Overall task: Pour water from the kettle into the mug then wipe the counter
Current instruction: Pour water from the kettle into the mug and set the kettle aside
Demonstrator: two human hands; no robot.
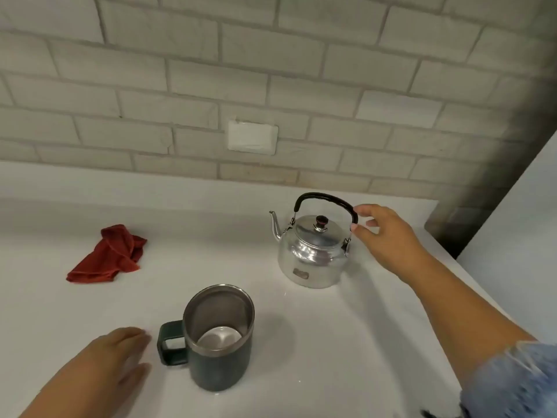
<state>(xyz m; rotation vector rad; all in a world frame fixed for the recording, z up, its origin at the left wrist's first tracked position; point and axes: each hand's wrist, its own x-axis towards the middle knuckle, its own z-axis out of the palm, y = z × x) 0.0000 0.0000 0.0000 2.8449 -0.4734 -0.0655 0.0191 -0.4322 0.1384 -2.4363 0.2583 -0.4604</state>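
Mug (218,336) stands upright beside kettle (313,250), shiny steel bottom showing

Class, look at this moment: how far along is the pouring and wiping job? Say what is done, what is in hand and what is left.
Done: nothing that shows. The kettle stands upright on the counter, lid on.
In hand: the right hand is open at the kettle's handle; the left hand is open beside the mug.
Left: the pour, then wiping with the red cloth, which lies crumpled and untouched.
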